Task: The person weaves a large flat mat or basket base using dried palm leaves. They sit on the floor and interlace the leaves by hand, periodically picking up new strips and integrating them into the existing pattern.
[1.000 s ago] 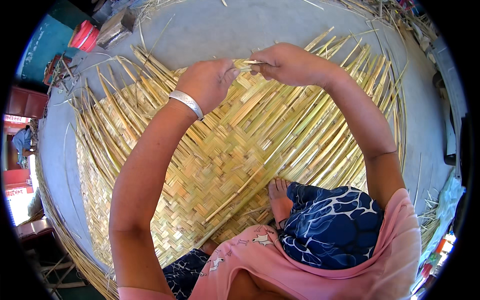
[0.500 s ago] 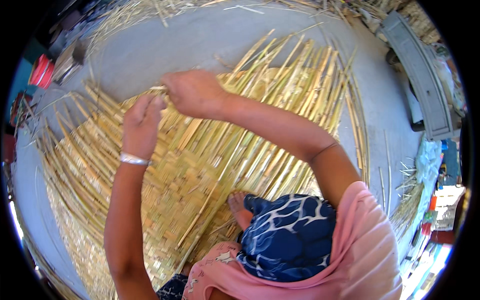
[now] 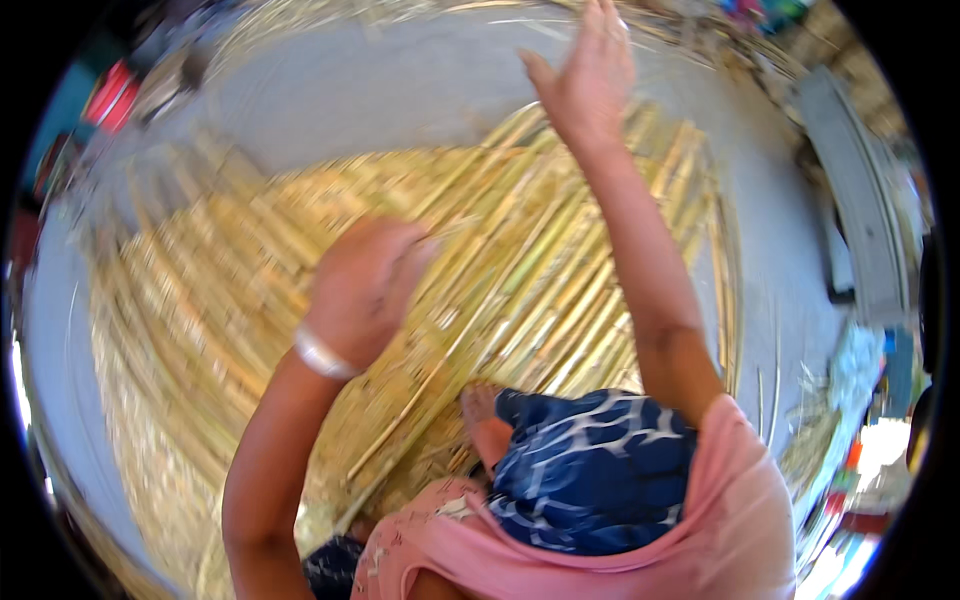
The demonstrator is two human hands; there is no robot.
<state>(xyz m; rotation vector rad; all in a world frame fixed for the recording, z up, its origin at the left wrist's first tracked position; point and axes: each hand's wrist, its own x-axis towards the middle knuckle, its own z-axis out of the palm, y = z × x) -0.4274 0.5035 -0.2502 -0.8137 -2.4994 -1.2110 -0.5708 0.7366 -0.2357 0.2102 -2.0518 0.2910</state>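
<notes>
A partly woven mat of flat, straw-coloured reed strips lies on the floor below me. Long loose strips fan out from its weave toward the far side. My left hand, blurred and with a silver bangle at the wrist, is curled closed above the mat's middle. A thin reed strip pokes out by its fingertips. Stretched far forward, my right hand is open and holds nothing. Its fingers point away past the far ends of the strips, the thumb spread to the left.
My bare foot rests on the mat. At the right stands a grey metal case, with light-blue plastic sheeting nearer to me. A red container sits at the far left. Loose straw lies along the back.
My hands, close together at the far left before, have parted. The left came nearer and to the right; the right swung right and forward, and its fingers opened.
</notes>
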